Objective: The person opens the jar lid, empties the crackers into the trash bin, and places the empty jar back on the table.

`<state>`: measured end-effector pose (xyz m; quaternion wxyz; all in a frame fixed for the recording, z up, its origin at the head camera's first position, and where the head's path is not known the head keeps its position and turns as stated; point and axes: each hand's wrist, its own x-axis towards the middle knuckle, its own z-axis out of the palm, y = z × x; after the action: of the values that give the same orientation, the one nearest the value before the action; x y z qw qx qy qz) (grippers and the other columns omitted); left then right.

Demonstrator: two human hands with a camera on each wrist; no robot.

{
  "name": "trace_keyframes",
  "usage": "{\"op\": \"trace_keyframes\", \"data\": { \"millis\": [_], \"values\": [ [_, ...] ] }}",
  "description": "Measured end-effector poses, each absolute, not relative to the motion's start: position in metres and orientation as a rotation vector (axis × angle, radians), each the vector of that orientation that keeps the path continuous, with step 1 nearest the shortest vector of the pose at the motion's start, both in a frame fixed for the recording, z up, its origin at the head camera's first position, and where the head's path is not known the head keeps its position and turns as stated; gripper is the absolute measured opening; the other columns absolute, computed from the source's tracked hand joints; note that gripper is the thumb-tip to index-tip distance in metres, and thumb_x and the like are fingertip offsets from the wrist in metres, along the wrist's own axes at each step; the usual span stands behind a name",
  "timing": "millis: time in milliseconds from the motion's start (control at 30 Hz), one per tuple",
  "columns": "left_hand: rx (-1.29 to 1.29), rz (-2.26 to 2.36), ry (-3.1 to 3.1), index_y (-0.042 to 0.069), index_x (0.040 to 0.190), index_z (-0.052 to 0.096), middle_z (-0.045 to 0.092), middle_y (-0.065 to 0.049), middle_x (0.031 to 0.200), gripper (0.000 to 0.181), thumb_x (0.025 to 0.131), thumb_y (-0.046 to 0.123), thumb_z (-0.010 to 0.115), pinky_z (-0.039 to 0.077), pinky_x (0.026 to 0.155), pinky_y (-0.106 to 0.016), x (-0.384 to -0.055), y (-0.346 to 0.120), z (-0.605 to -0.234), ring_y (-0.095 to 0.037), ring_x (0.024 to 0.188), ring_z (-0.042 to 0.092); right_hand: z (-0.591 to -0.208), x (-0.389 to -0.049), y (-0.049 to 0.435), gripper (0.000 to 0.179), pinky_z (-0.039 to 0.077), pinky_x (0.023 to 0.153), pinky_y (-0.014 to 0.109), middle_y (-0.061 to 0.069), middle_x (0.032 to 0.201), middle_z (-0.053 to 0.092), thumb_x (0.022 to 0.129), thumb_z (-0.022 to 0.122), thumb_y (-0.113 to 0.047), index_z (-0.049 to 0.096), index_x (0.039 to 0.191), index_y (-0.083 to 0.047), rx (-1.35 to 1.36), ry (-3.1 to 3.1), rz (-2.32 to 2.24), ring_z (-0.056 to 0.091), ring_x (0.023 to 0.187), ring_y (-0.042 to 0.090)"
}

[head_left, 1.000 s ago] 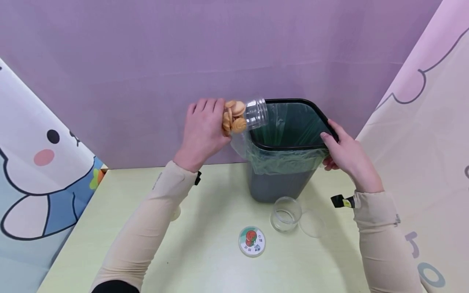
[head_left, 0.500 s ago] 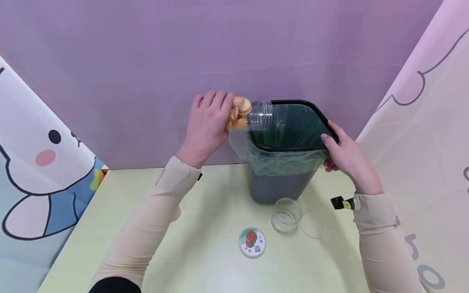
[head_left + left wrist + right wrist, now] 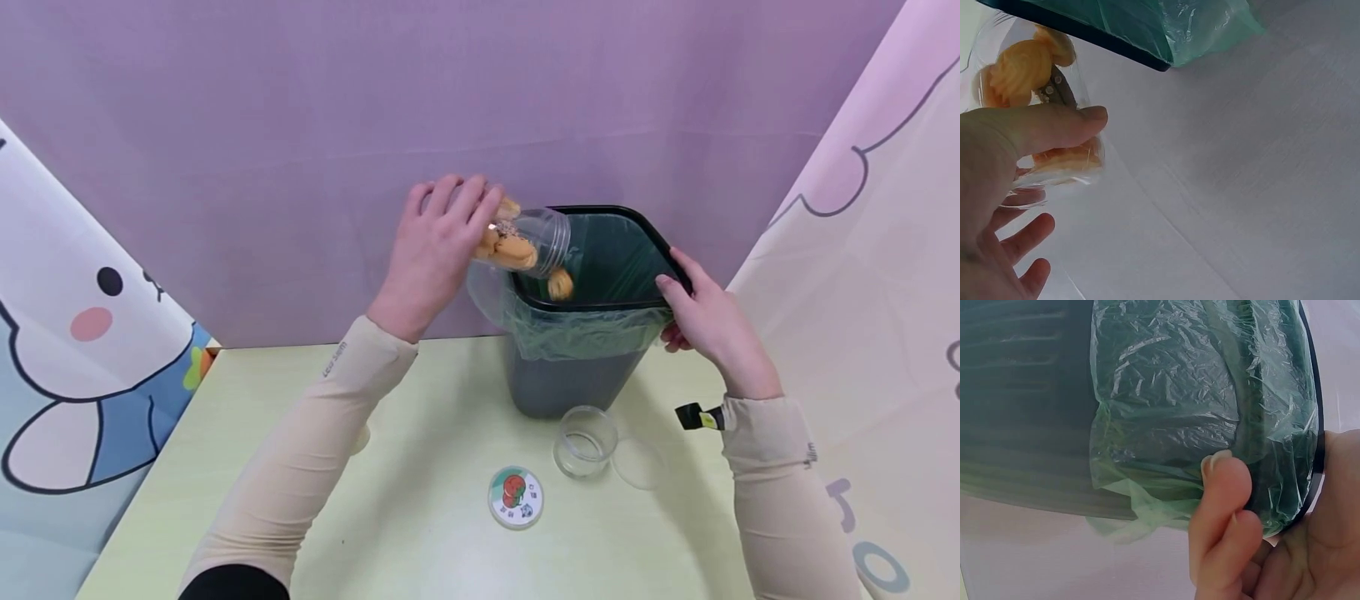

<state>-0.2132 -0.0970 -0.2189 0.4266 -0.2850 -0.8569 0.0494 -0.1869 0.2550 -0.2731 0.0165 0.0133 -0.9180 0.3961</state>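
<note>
My left hand (image 3: 442,242) grips a clear plastic jar (image 3: 546,233) of cookies, tipped with its mouth over the left rim of a trash can (image 3: 577,379). One round cookie (image 3: 560,284) is just below the jar's mouth, inside the can's opening. Several more cookies (image 3: 1020,69), one of them dark with nuts, show through the jar wall in the left wrist view. My right hand (image 3: 708,321) holds the can's right rim, thumb on top and fingers underneath. A green bag (image 3: 1166,394) lines the can and folds over its rim.
On the pale table (image 3: 435,417), in front of the can, stand an open clear container (image 3: 586,443) and a round lid with a tomato picture (image 3: 515,497). A clear disc (image 3: 637,461) lies to the right. A purple curtain (image 3: 375,100) hangs right behind the can.
My left hand has moved right and tilted the jar further mouth-down. Cookies have slid toward the mouth and one has come out over the can. My right hand stays on the rim.
</note>
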Motion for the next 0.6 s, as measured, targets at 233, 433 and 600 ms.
{"op": "trace_keyframes", "data": {
  "millis": [233,433,600],
  "values": [
    [-0.751,0.178,-2.125,0.015,0.144,0.048,0.047,-0.009,0.142,0.056,0.093,-0.001,0.065,0.033,0.103,-0.048,-0.212,-0.092,-0.217,-0.032,0.130,0.039,-0.275,-0.189,0.257,0.077,0.056,0.059,0.038,0.016,0.074,0.067,0.095,0.036,-0.068,0.008,0.160,-0.036,0.048,-2.858,1.237,0.066,0.059,0.030],
    [-0.764,0.228,-2.076,0.017,0.144,0.048,0.045,-0.006,0.143,0.043,0.102,0.008,0.055,0.032,0.103,-0.047,-0.215,-0.087,-0.217,-0.029,0.130,0.038,-0.276,-0.190,0.258,0.077,0.056,0.060,0.039,0.016,0.075,0.067,0.095,0.035,-0.069,0.008,0.160,-0.036,0.048,-2.860,1.233,0.066,0.060,0.030],
    [-0.777,0.304,-2.041,0.019,0.144,0.047,0.045,-0.006,0.144,0.047,0.101,0.000,0.050,0.032,0.104,-0.047,-0.214,-0.083,-0.218,-0.030,0.132,0.036,-0.276,-0.190,0.257,0.077,0.057,0.060,0.039,0.015,0.074,0.067,0.095,0.035,-0.069,0.008,0.160,-0.037,0.043,-2.862,1.223,0.066,0.061,0.032]
  ]
}}
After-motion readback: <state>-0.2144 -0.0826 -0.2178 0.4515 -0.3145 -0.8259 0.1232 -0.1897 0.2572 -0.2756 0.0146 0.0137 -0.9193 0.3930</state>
